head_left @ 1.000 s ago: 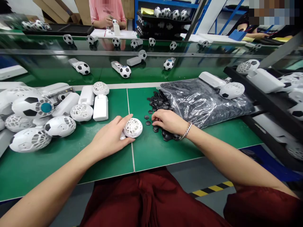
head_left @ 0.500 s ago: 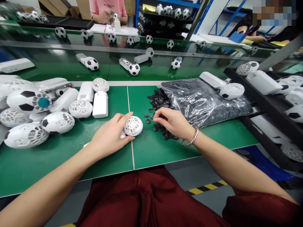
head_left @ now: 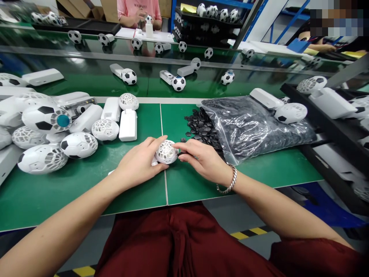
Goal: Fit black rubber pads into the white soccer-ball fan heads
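Here the left hand is curled around a white lattice fan head, fingers closed on its near-left side and thumb over the top, holding it down on the green mat right where the mat's seam runs. The right hand meets the fan head from the other side, fingertips pinched together against its rim (whether a small piece sits between them cannot be told). Just beyond the fan head, to its right, lies a loose heap of black hexagon pieces spilling from a clear plastic bag. Left of the fan head, well apart, sits a pile of white football-patterned fans. Farther beyond it, a green conveyor belt carries finished fans.
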### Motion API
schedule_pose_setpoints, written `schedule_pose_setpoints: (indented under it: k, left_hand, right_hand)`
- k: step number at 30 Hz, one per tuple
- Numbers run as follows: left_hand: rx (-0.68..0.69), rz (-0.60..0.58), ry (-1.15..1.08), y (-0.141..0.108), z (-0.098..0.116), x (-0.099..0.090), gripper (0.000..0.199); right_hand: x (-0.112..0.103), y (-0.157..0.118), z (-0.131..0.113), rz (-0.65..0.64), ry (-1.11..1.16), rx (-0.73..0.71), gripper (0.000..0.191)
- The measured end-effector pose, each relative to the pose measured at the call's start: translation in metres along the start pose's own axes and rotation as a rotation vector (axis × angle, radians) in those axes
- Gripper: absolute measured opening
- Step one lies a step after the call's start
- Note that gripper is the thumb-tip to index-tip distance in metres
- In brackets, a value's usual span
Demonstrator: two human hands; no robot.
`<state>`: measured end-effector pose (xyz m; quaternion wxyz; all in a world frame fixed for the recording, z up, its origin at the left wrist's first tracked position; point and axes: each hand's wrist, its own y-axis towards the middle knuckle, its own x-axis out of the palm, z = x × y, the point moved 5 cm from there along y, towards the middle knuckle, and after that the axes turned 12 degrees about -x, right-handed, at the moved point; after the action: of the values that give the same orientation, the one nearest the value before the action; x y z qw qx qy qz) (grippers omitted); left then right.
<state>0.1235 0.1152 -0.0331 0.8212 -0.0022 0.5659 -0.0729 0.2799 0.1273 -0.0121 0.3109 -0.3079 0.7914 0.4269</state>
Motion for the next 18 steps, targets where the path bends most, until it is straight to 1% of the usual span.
schedule_pose_setpoints:
  k: [4,7,9,11,13,15,16,18]
  left_hand:
    - [0.007,0.004,0.009,-0.001,0.001,0.0,0.068]
    - [0.008,0.014,0.025,-0.001,0.001,0.0,0.069]
    - [0.016,0.03,0.034,-0.002,0.002,0.0,0.068]
    - [0.024,0.041,0.043,-0.002,0.003,0.0,0.066]
    - [0.027,0.042,0.049,-0.003,0.004,0.0,0.065]
    - [0.025,0.039,0.05,-0.003,0.004,0.0,0.065]
    - [0.025,0.039,0.048,-0.003,0.004,0.0,0.065]
    - [0.025,0.041,0.04,-0.003,0.004,0.0,0.065]
  right_hand:
    - [-0.006,-0.003,-0.007,-0.065,0.01,0.001,0.016]
    - [-0.011,-0.006,-0.009,-0.081,0.049,0.121,0.009]
    - [-0.01,-0.009,-0.009,-0.097,0.101,0.201,0.009]
    - [-0.006,-0.011,-0.012,-0.127,0.105,0.187,0.015]
    - [-0.003,-0.012,-0.015,-0.153,0.058,0.118,0.02]
    - [0.0,-0.012,-0.016,-0.126,0.024,0.071,0.019]
    - [0.0,-0.012,-0.016,-0.083,0.019,0.064,0.018]
    - [-0.001,-0.011,-0.016,0.042,0.004,0.065,0.015]
